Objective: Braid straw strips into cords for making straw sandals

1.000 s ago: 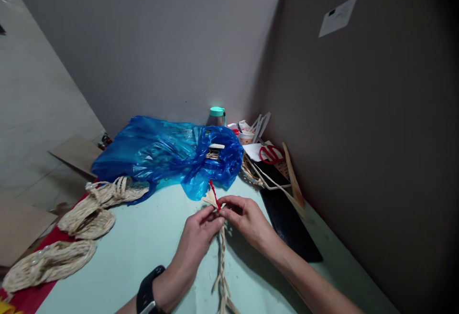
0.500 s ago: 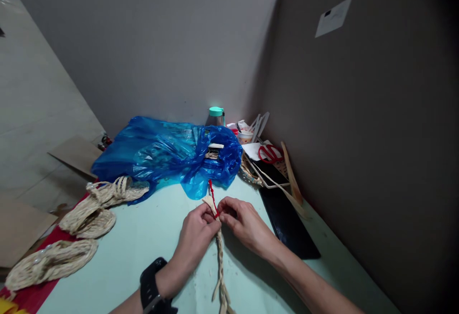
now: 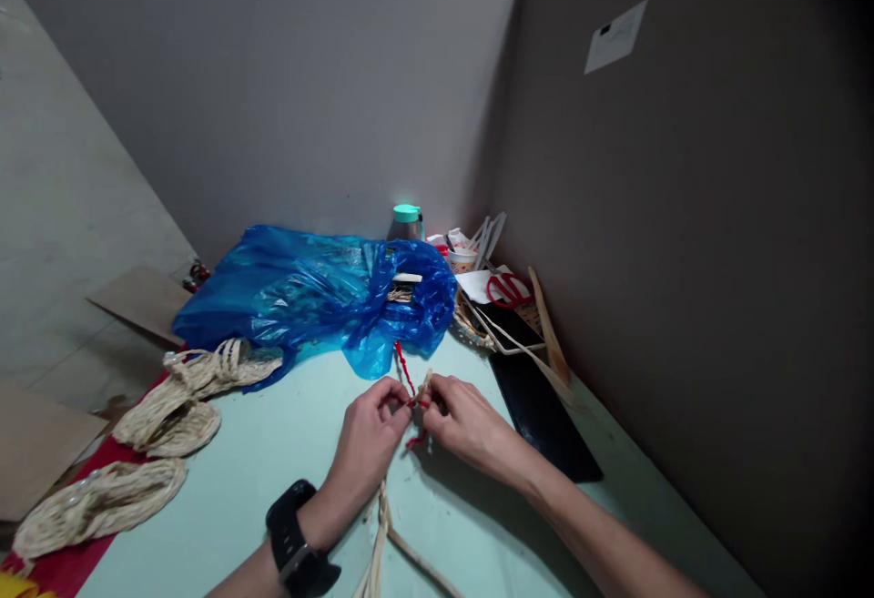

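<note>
Low over the table, my left hand (image 3: pixel 369 430) and my right hand (image 3: pixel 471 425) meet fingertip to fingertip, both closed in a pinch. Between them runs a thin red cord (image 3: pixel 404 369), one end stretching away toward the blue bag and another end hanging below my right fingers. A pale straw tip (image 3: pixel 427 381) sticks up beside my right fingertips. The straw braid (image 3: pixel 383 516) comes out from under my left hand and splits into loose strands toward me. Fingers hide where cord and straw meet. A black watch sits on my left wrist.
A blue plastic bag (image 3: pixel 300 293) lies at the back of the table. Woven straw sandals (image 3: pixel 167 416) are on the left. To the right are a black tablet-like slab (image 3: pixel 546 416), red-handled scissors (image 3: pixel 506 289) and a cup (image 3: pixel 462 258). A bottle (image 3: pixel 407 223) stands by the wall.
The straw's upper end has tilted right, to my right fingers, and the braid's lower part has swung left. A red cord end now hangs below my right hand.
</note>
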`<state>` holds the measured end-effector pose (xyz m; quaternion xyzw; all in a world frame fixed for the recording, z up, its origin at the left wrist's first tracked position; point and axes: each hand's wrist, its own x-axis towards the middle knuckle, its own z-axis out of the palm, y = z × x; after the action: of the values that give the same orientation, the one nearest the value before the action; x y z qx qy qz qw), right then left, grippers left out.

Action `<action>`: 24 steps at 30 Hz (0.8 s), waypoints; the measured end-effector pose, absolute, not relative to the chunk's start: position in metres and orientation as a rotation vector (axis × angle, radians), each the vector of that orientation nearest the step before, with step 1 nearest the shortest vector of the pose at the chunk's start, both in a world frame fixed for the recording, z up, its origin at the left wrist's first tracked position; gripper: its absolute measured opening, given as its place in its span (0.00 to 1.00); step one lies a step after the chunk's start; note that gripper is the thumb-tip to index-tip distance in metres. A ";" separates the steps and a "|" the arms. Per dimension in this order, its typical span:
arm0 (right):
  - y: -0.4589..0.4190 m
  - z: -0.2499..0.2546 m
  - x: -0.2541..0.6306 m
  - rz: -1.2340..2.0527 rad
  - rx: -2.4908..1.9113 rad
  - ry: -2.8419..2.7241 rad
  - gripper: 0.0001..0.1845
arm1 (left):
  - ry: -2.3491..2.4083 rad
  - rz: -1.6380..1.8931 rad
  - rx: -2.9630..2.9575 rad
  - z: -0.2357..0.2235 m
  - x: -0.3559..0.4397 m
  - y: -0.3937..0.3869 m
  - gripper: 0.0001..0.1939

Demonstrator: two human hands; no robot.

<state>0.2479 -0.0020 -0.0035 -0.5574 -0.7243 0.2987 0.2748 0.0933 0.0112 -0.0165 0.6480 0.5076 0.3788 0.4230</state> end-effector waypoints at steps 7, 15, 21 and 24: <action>0.001 0.006 0.258 0.922 -1.372 -1.868 0.05 | 1.112 1.030 1.479 -0.016 0.091 0.013 0.04; 0.010 0.003 0.269 0.777 -1.284 -1.890 0.07 | 1.012 0.940 1.282 -0.019 0.094 0.014 0.07; 0.021 -0.002 0.271 0.894 -1.176 -1.773 0.04 | 1.056 0.862 1.462 -0.020 0.095 0.019 0.05; 0.023 -0.002 0.270 0.953 -1.128 -1.710 0.02 | 1.099 0.903 1.596 -0.016 0.095 0.018 0.05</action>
<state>0.2699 0.0226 -0.0017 -0.4516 -0.6843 0.3813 0.4270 0.0952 0.0182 -0.0163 0.6544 0.4507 0.3705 0.4810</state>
